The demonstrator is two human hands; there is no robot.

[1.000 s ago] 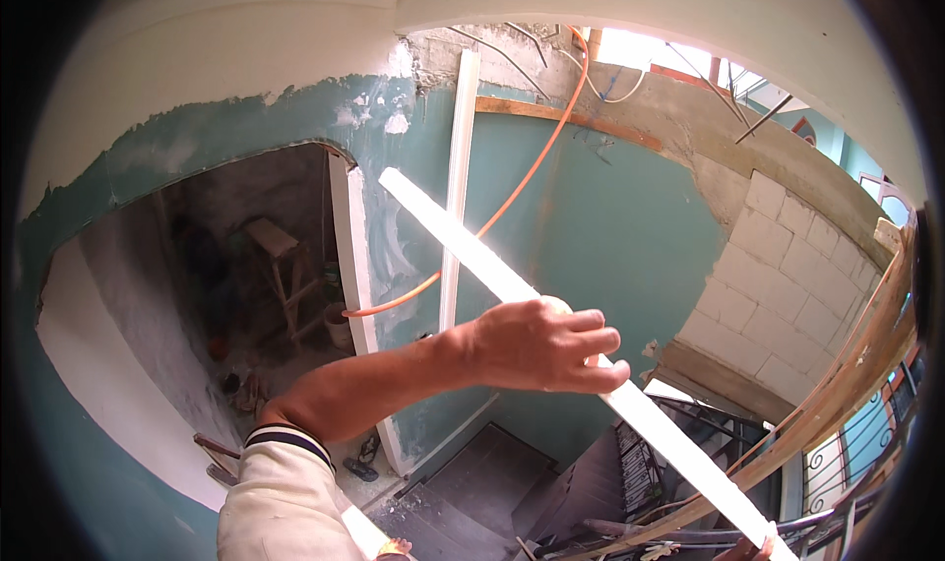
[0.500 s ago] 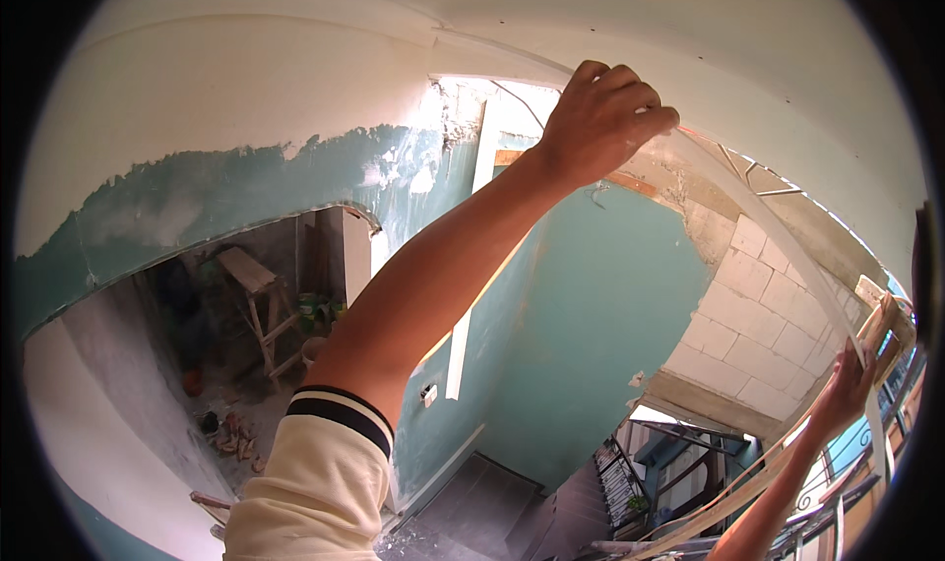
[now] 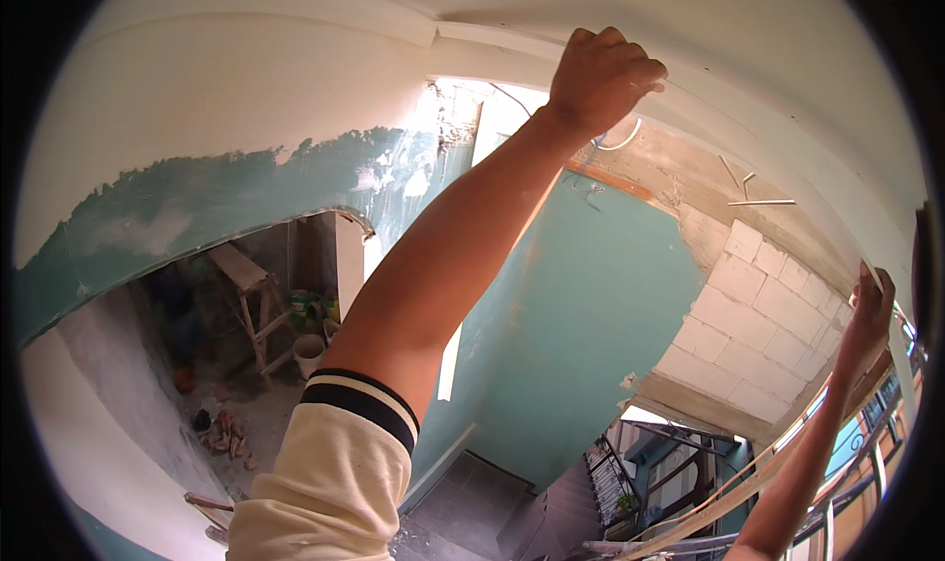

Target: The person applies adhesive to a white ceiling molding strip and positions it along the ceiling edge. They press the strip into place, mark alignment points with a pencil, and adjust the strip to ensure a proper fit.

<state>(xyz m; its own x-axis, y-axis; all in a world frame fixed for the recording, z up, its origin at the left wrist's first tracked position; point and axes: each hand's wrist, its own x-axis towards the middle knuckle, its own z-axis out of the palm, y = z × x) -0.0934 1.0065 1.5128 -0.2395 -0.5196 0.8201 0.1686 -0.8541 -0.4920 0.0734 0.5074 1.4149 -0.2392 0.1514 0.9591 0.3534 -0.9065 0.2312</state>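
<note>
A long, thin white strip (image 3: 502,41) runs along the edge of the pale ceiling (image 3: 748,30), curving toward the right. Overhead, my left hand (image 3: 608,81) has its fingers curled over the strip, its back facing me. Farther right, my right hand (image 3: 868,310) pinches the same strip between thumb and fingers, and its loose end hangs past that hand. Between the hands the strip lies close along the ceiling edge; whether it touches everywhere I cannot tell. My left sleeve (image 3: 320,472) is cream with dark bands.
A teal wall (image 3: 591,315) with patchy plaster stands ahead, with bare white blocks (image 3: 753,305) to its right. Through an opening at left are a wooden sawhorse (image 3: 251,290), a bucket (image 3: 308,352) and rubble. Stairs (image 3: 561,502) and metal railings lie below right.
Both hands have risen, the right one clearly more. The strip between them has moved up from a hanging bow to lie along the ceiling edge.
</note>
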